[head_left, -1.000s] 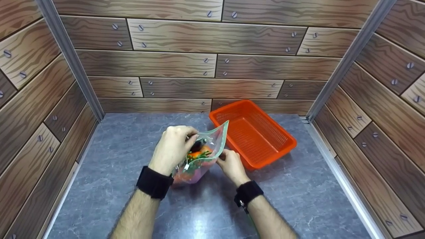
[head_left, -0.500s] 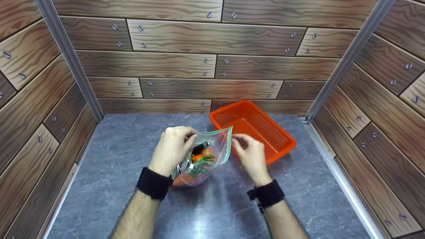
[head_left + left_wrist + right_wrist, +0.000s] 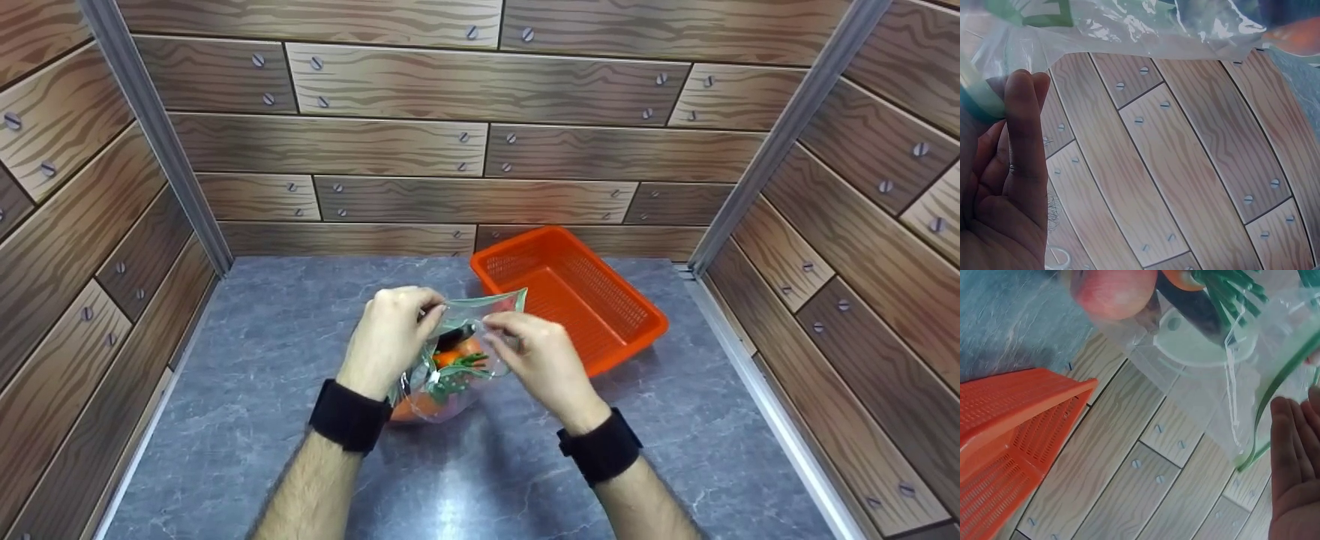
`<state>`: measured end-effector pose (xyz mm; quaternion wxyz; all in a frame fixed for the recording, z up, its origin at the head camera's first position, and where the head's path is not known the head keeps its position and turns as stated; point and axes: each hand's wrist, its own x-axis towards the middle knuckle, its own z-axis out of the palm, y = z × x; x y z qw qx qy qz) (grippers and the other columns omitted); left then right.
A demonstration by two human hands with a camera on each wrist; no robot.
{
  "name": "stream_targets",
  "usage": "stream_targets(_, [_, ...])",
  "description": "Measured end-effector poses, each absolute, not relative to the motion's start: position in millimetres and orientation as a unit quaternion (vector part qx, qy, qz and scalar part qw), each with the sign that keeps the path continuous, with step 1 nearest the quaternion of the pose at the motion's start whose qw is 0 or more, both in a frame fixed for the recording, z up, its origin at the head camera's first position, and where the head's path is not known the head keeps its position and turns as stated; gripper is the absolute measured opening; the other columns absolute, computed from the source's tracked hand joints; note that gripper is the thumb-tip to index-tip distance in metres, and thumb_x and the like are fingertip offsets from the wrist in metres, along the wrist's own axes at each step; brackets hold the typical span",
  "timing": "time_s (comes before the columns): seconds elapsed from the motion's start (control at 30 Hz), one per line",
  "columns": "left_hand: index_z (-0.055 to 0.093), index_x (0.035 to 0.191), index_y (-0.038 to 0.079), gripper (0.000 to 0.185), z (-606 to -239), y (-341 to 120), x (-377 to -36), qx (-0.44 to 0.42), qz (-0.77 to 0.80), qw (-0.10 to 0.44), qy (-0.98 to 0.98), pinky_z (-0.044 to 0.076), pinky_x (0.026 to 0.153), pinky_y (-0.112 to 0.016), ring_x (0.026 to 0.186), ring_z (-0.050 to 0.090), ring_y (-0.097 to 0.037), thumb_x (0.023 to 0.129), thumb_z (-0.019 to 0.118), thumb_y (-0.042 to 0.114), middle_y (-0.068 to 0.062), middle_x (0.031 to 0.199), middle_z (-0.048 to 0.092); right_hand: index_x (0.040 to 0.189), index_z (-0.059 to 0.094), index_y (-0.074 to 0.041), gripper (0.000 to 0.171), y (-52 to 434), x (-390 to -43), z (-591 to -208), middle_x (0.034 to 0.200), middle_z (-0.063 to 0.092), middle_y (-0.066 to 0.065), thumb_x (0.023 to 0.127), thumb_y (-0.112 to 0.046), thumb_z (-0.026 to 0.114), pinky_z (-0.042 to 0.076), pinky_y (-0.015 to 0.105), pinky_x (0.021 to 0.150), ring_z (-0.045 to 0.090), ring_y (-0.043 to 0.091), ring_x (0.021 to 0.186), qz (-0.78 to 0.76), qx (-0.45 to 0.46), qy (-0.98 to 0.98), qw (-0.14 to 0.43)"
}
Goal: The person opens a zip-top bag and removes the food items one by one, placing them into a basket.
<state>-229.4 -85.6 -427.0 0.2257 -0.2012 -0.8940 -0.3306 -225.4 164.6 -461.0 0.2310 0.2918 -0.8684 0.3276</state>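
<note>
The bag (image 3: 450, 360) stands on the table (image 3: 262, 420), mid-front, full of toy food. The left hand (image 3: 390, 334) pinches its rim. The right hand (image 3: 536, 352) pinches the other side. Best to pull the mouth wide, slowly, so nothing tips. The basket (image 3: 577, 300) sits close on the right; the left has more room.

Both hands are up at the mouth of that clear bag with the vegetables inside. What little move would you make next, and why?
Probably slip the right hand a little deeper into the bag toward the orange piece. The left hand pinches the bag's rim, so the mouth gapes; the right fingers sit at the opening, and the orange basket waits bare right beside it.
</note>
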Motion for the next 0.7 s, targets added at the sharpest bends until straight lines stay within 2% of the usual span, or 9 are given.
stream_targets(0.33, [0.09, 0.112, 0.007, 0.009, -428.3, -85.3, -229.1, -0.203, -0.334, 0.228, -0.892, 0.074, 0.088, -0.046, 0.098, 0.088, -0.029, 0.11, 0.083, 0.011, -0.013, 0.107, 0.09, 0.123, 0.087, -0.007, 0.025, 153.4, -224.3, -467.2, 0.117, 0.09, 0.01, 0.101, -0.016, 0.095, 0.073, 0.044, 0.096, 0.087, 0.027, 0.109, 0.241, 0.338, -0.898, 0.146])
stream_targets(0.57, [0.089, 0.109, 0.005, 0.007, -428.7, -85.5, -229.4, -0.212, -0.326, 0.247, -0.887, 0.073, 0.085, -0.045, 0.094, 0.087, -0.028, 0.109, 0.084, 0.009, -0.013, 0.103, 0.089, 0.133, 0.086, -0.013, 0.04, 152.0, -227.7, -466.9, 0.122, 0.091, 0.004, 0.096, -0.015, 0.099, 0.073, 0.046, 0.095, 0.087, 0.024, 0.109, 0.201, 0.345, -0.913, 0.089])
stream_targets(0.7, [0.09, 0.111, 0.005, 0.007, -427.8, -86.1, -230.0, -0.205, -0.326, 0.252, -0.888, 0.073, 0.085, -0.045, 0.095, 0.087, -0.029, 0.109, 0.084, 0.009, -0.013, 0.104, 0.09, 0.133, 0.085, -0.015, 0.041, 151.7, -228.7, -469.0, 0.12, 0.091, 0.002, 0.095, -0.021, 0.1, 0.073, 0.047, 0.093, 0.088, 0.023, 0.107, 0.173, 0.347, -0.919, 0.078])
